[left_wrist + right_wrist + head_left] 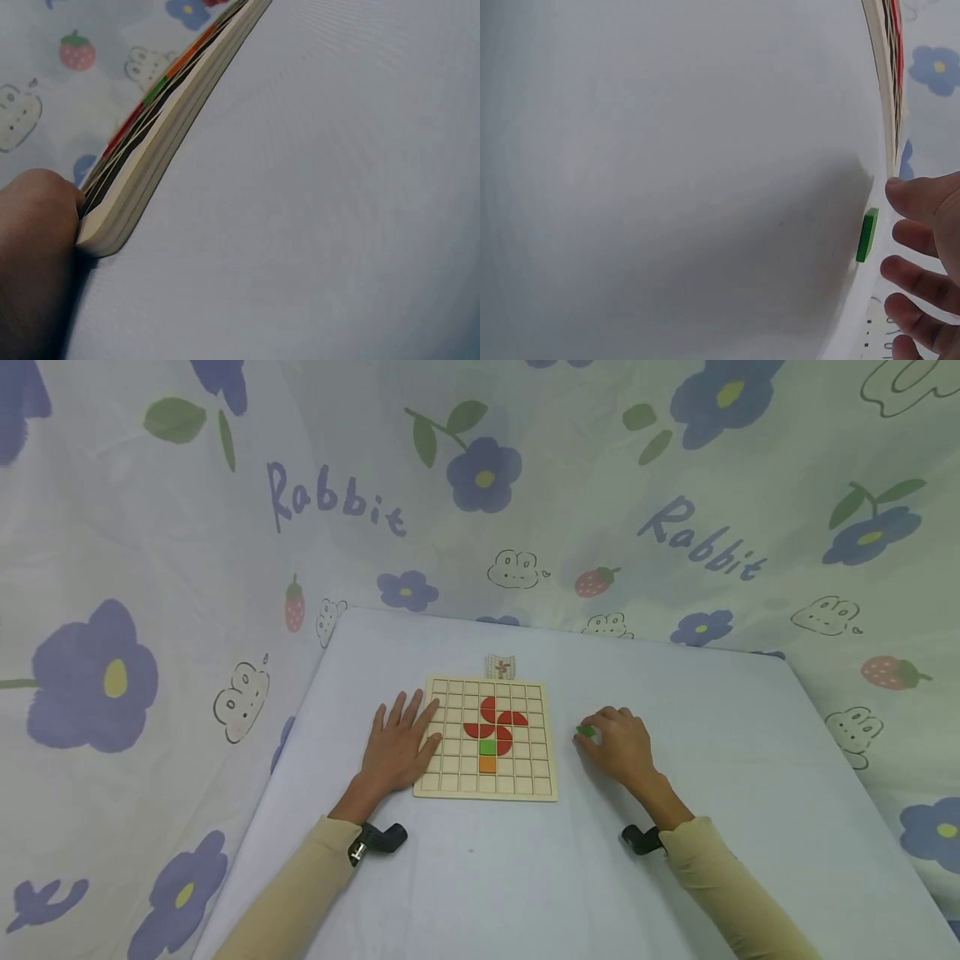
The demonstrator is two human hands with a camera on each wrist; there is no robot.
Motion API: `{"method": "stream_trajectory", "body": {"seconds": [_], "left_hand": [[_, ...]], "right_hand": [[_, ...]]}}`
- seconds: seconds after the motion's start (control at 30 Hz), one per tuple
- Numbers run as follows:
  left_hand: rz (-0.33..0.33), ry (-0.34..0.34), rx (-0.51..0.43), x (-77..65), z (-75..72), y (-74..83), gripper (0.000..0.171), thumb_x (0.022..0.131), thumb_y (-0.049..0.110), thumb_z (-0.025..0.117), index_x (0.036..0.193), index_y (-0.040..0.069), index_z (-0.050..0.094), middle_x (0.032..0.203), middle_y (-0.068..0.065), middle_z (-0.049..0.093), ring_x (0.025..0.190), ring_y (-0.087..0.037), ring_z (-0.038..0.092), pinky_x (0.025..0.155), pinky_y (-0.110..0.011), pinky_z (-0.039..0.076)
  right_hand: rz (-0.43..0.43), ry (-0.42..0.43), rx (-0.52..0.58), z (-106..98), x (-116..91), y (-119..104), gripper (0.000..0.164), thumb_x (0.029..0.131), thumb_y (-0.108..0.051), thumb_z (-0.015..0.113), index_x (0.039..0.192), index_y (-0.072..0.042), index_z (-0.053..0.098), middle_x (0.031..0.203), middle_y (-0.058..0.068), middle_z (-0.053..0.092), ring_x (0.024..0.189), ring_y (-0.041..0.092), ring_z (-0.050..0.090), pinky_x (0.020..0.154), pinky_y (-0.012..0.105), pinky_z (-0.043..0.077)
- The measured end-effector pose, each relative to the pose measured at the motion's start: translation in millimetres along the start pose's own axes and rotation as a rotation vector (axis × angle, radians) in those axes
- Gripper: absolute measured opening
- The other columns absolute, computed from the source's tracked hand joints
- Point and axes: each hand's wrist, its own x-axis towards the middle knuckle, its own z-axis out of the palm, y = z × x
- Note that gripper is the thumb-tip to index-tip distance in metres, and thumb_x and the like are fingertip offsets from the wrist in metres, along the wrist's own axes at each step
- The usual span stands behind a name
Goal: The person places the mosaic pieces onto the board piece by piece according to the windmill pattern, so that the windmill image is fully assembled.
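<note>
A square wooden grid board (457, 783) lies on the white table. Set in it are several red quarter-round pieces (504, 741) forming a pinwheel, with a green square (487, 747) and an orange square (487, 764) below. My left hand (397, 747) rests with spread fingers on the board's left edge; its thumb (41, 210) shows by the board's corner in the left wrist view. To the right of the board, my right hand (618, 743) is at a loose green tile (585, 730). In the right wrist view that tile (867, 235) is just off the separated fingertips.
A small card (501, 667) with a grid and a red pinwheel picture stands at the board's far edge. Behind the table (720, 735) hangs a patterned cloth (570, 518) with flowers and rabbits. A black device (378, 839) is worn on each wrist.
</note>
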Motion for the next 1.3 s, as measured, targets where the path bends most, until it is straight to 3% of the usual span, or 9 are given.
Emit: {"method": "stream_trajectory", "body": {"seconds": [0.3,0.5,0.7,0.9,1.13,1.3], "left_hand": [[-0.006,-0.012,-0.004,0.3,0.0,0.0,0.062,0.103,0.047,0.033,0.158,0.018,0.025,0.163,-0.012,0.015,0.148,-0.035,0.005,0.115,-0.056,0.002],[-0.006,-0.008,-0.002,0.4,0.8,-0.8,0.062,0.103,0.046,0.033,0.158,0.018,0.025,0.163,-0.012,0.015,0.148,-0.035,0.005,0.115,-0.056,0.002],[-0.005,0.005,0.007,0.9,3.5,-1.8,0.062,0.103,0.047,0.032,0.158,0.019,0.025,0.163,-0.011,0.014,0.148,-0.035,0.005,0.116,-0.056,0.002],[-0.006,-0.001,0.003,0.0,2.2,-0.8,0.062,0.103,0.047,0.032,0.158,0.018,0.025,0.163,-0.012,0.015,0.148,-0.035,0.005,0.115,-0.056,0.003],[-0.006,-0.008,0.001,0.1,-0.8,-0.5,0.062,0.103,0.047,0.034,0.157,0.017,0.026,0.163,-0.013,0.015,0.148,-0.035,0.005,0.115,-0.057,0.002],[-0.004,-0.014,0.001,0.3,-0.2,0.1,0.062,0.103,0.047,0.033,0.158,0.018,0.026,0.163,-0.012,0.015,0.148,-0.035,0.005,0.115,-0.057,0.003]], "right_hand": [[0.017,-0.010,0.018,1.6,-1.8,7.7,0.020,0.077,-0.024,0.085,0.090,-0.009,0.079,0.095,0.011,0.073,0.086,0.036,0.064,0.070,0.051,0.049],[-0.052,0.045,-0.018,5.5,1.9,9.3,0.011,0.076,-0.017,0.083,0.082,-0.008,0.079,0.083,0.008,0.074,0.073,0.030,0.065,0.064,0.046,0.050],[-0.110,0.119,0.046,7.5,5.6,4.7,0.007,0.070,-0.011,0.080,0.077,-0.010,0.078,0.077,0.003,0.073,0.065,0.024,0.061,0.058,0.041,0.045],[-0.249,0.094,0.141,3.5,4.7,-25.7,0.010,0.071,-0.017,0.084,0.079,-0.014,0.078,0.083,-0.001,0.074,0.072,0.018,0.059,0.064,0.036,0.042],[-0.462,0.063,0.280,2.6,4.3,-76.0,0.011,0.072,-0.018,0.085,0.081,-0.017,0.080,0.084,-0.006,0.074,0.077,0.013,0.057,0.066,0.032,0.040],[-0.598,0.051,0.288,6.9,1.3,-102.5,0.009,0.073,-0.020,0.083,0.081,-0.018,0.080,0.081,-0.007,0.073,0.077,0.014,0.055,0.066,0.032,0.038]]}}
